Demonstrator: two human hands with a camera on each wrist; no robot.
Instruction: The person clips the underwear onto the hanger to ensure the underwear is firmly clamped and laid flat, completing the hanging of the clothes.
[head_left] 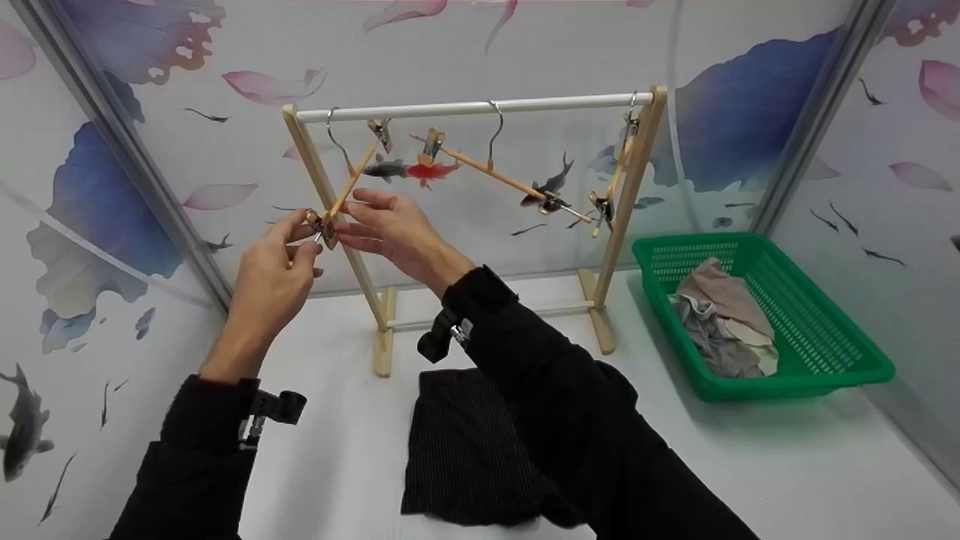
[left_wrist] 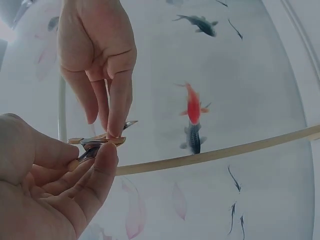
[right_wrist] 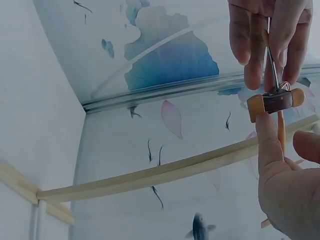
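Note:
In the head view my left hand [head_left: 274, 281] pinches a wooden clip [head_left: 313, 219] at the near end of the left clip hanger [head_left: 351, 184]. The left wrist view shows the thumb and fingers on this clip [left_wrist: 90, 145]. My right hand [head_left: 397, 232] comes from the other side with its fingers fairly straight. In the right wrist view one fingertip of the right hand [right_wrist: 290, 195] touches the clip [right_wrist: 277, 102], while its thumb stands apart. The hanger's metal hook hangs on the white rail [head_left: 427, 111] of a wooden rack. Another clip [head_left: 381, 133] sits at its far end.
Two more clip hangers, a middle one [head_left: 495, 171] and a right one [head_left: 621, 169], hang on the rail. Below lies a dark striped cloth [head_left: 465, 450] on the white table [head_left: 315, 450]. To the right stands a green basket [head_left: 825, 330] holding crumpled cloths [head_left: 724, 315].

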